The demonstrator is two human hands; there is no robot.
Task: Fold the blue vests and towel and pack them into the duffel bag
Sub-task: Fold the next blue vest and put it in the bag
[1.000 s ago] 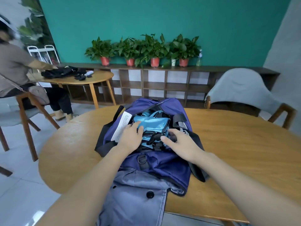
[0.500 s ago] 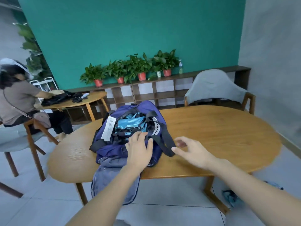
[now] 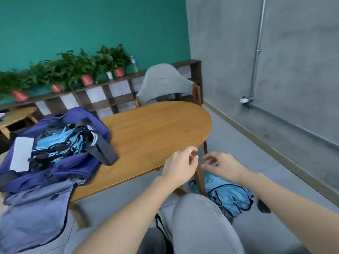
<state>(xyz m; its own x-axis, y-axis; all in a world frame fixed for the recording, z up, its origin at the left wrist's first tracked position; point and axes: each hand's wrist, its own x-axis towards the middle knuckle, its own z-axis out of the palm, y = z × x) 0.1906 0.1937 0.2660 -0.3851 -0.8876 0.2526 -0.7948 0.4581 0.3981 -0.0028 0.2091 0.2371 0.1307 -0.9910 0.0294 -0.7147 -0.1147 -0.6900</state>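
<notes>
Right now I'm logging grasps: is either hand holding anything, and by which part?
Nothing is held. The left hand and right hand hang empty, fingers loosely curled, above the blue vest on the floor.

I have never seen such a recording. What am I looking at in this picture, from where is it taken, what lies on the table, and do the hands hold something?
There is no machine: a person wears a camera on the head, looking down at their own arms. The left hand and right hand hover past the table edge, fingers loosely curled, with nothing in their grip. On the table lies an open purple duffel bag with blue vests inside. Another blue vest lies on the floor beside a table leg.
</notes>
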